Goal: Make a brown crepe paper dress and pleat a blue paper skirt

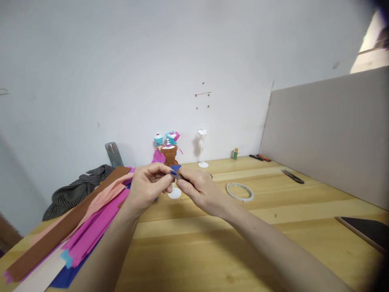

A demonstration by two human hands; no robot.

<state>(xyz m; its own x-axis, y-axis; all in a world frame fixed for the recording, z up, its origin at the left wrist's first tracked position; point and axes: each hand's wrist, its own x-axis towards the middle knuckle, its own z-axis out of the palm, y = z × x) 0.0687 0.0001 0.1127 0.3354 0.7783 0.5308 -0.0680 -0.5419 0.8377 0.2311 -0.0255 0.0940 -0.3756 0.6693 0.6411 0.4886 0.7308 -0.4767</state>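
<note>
My left hand pinches a small piece of blue paper between thumb and fingertips. Closed around a thin dark tool is my right hand, its fingertips almost meeting the left ones; the tool's tip touches the blue paper. I cannot make out the tool's kind. Just behind my hands stands a mini dress form in a brown dress, its white round base showing below them. Long crepe paper strips in brown, peach, magenta, white and blue lie beside my left forearm.
Further back are two dressed mini forms and a bare white form. A tape roll, black snips, a small green bottle, dark pens and a phone-like slab lie right. Striped cloth and a grey bottle sit left.
</note>
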